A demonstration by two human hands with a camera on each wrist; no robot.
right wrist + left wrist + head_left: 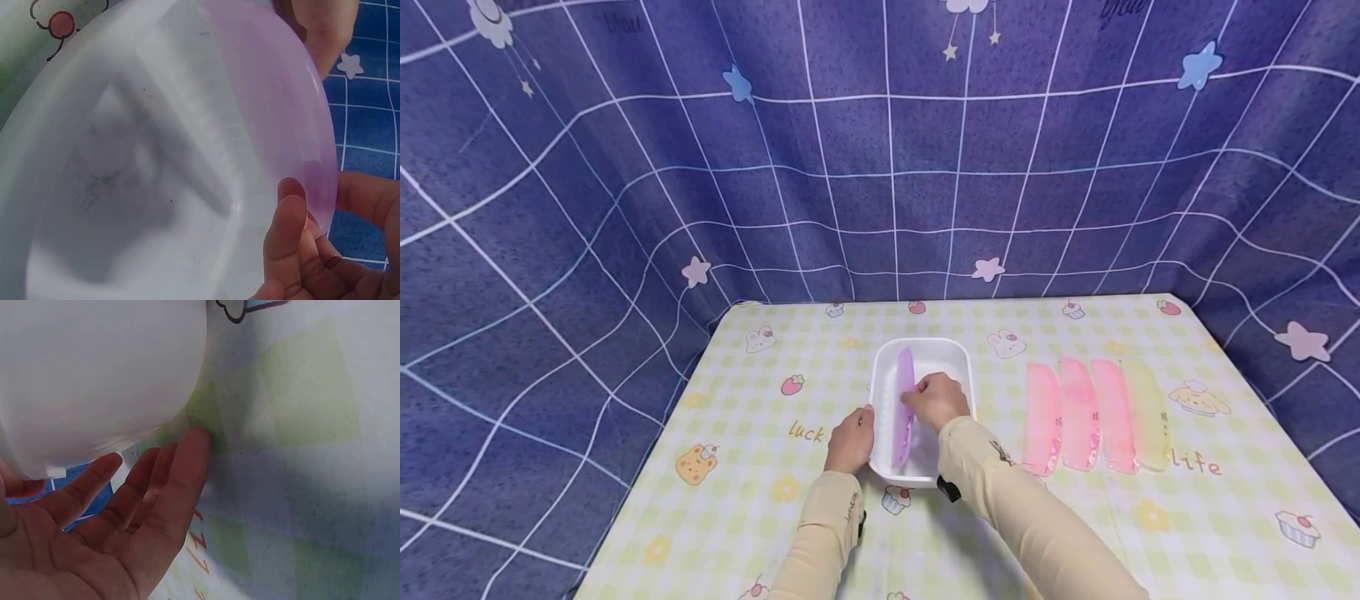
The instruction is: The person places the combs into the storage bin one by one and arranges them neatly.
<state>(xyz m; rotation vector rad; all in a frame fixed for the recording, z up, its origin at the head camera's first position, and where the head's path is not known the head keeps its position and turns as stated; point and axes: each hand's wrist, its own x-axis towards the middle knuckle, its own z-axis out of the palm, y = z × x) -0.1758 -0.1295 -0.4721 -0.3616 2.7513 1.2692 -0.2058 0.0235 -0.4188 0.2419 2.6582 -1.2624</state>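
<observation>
A purple comb (904,408) stands lengthwise in the white plastic tray (925,482), nearer its left side. My right hand (936,400) pinches the comb's smooth curved back between thumb and fingers, as the right wrist view shows at the comb's upper edge (312,125). On the left side of the tray is my left hand (852,440), its thumb at the rim. The left wrist view has the fingers of that left hand (125,519) spread loosely along the outside of the tray wall (106,375).
To the right of the tray lie a pink comb (1042,412), two more pink combs (1079,408) (1114,412) and a pale yellow comb (1146,412) in a row. A checked cloth (737,467) covers the table. Behind it hangs a blue grid curtain (850,200).
</observation>
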